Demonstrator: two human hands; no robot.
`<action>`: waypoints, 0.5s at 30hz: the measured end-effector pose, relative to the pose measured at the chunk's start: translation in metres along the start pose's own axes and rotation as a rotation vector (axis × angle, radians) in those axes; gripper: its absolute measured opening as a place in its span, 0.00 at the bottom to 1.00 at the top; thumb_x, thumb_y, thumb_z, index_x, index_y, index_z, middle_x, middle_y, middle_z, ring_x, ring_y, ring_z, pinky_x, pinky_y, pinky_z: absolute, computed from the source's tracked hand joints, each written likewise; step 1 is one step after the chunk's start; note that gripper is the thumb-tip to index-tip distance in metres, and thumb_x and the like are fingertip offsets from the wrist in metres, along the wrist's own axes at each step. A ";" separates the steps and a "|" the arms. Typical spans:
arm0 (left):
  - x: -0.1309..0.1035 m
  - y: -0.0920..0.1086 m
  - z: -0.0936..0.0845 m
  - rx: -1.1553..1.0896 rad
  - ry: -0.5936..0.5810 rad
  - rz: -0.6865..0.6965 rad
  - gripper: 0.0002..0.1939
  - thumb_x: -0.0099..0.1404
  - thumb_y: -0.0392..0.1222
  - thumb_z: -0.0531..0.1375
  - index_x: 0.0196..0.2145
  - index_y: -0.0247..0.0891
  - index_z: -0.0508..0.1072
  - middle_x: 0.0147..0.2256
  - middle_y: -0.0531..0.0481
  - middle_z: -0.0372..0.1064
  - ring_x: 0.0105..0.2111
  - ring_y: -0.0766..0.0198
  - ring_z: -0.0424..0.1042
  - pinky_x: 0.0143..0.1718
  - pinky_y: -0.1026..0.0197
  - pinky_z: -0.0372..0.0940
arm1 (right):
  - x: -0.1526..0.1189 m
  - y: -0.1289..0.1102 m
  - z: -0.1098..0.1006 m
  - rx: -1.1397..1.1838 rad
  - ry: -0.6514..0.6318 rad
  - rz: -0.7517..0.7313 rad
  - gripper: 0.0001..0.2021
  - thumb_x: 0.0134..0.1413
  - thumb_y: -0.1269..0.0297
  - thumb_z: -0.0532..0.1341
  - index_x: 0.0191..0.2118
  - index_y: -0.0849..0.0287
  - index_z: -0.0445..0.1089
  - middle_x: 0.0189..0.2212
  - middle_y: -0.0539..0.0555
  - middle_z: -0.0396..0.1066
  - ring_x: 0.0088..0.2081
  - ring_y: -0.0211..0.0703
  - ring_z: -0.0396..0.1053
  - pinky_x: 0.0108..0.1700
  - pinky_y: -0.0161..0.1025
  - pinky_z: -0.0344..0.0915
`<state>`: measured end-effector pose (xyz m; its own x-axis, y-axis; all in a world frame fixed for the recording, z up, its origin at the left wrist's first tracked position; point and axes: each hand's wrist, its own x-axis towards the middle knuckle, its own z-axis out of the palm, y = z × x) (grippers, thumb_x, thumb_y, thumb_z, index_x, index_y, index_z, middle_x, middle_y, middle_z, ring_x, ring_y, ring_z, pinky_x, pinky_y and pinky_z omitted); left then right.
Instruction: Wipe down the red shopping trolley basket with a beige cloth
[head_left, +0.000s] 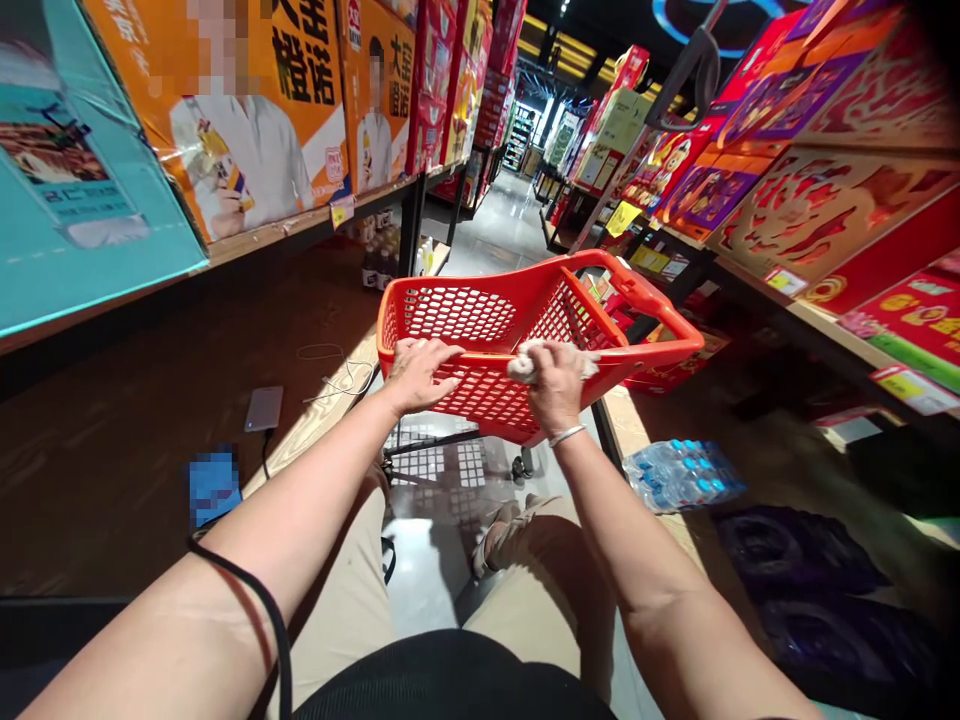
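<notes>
Glossy floor (427,570) shines below; on it, just ahead of the person, stands a red plastic shopping cart (491,392), its sides pierced like honeycomb. The left hand (421,374) lies spread over the rim (484,353); the right hand (556,385) clutches a whitish cloth (525,366) there. Beyond, shelves (270,230) of bright cartons (262,150) flank a long aisle (510,205).

The cart (487,356) stands between left shelf (262,237) and right shelf (832,333), bottle pack (682,472) at right
</notes>
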<state>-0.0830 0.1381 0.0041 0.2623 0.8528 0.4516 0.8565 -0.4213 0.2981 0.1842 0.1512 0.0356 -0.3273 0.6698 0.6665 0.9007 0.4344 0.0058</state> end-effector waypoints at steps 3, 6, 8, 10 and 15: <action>0.000 0.003 0.001 0.018 0.013 -0.003 0.25 0.63 0.52 0.56 0.56 0.44 0.71 0.47 0.45 0.72 0.48 0.49 0.68 0.53 0.44 0.52 | 0.001 -0.036 0.004 0.023 -0.105 -0.143 0.20 0.59 0.72 0.57 0.56 0.51 0.71 0.55 0.57 0.67 0.52 0.53 0.57 0.56 0.49 0.54; -0.001 0.004 -0.001 0.028 0.014 0.003 0.24 0.64 0.50 0.55 0.56 0.43 0.71 0.47 0.45 0.72 0.48 0.50 0.69 0.53 0.44 0.53 | 0.010 -0.036 -0.008 0.005 -0.197 -0.217 0.16 0.60 0.70 0.58 0.52 0.51 0.73 0.53 0.56 0.69 0.50 0.52 0.57 0.53 0.46 0.54; -0.002 0.004 -0.001 0.024 0.023 0.004 0.23 0.66 0.49 0.55 0.56 0.43 0.72 0.47 0.45 0.73 0.47 0.50 0.69 0.52 0.45 0.54 | 0.017 -0.012 -0.023 -0.026 -0.230 -0.182 0.12 0.61 0.66 0.59 0.47 0.51 0.76 0.48 0.56 0.70 0.46 0.51 0.58 0.49 0.45 0.55; -0.002 0.004 0.000 0.016 0.046 0.007 0.22 0.67 0.49 0.54 0.55 0.43 0.72 0.47 0.45 0.73 0.46 0.51 0.69 0.51 0.45 0.54 | 0.025 0.024 -0.041 -0.077 -0.227 -0.076 0.10 0.59 0.64 0.60 0.42 0.52 0.77 0.42 0.57 0.71 0.42 0.50 0.58 0.45 0.45 0.55; -0.003 0.008 0.005 0.023 0.100 0.024 0.21 0.69 0.51 0.53 0.55 0.44 0.72 0.45 0.45 0.74 0.44 0.52 0.69 0.49 0.46 0.54 | 0.043 0.111 -0.083 -0.245 -0.183 0.203 0.15 0.46 0.69 0.60 0.41 0.55 0.78 0.40 0.58 0.71 0.39 0.48 0.59 0.41 0.44 0.57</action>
<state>-0.0749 0.1341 0.0011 0.2376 0.8070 0.5406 0.8611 -0.4326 0.2673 0.2942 0.1781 0.1267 -0.1604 0.8337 0.5283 0.9870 0.1392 0.0800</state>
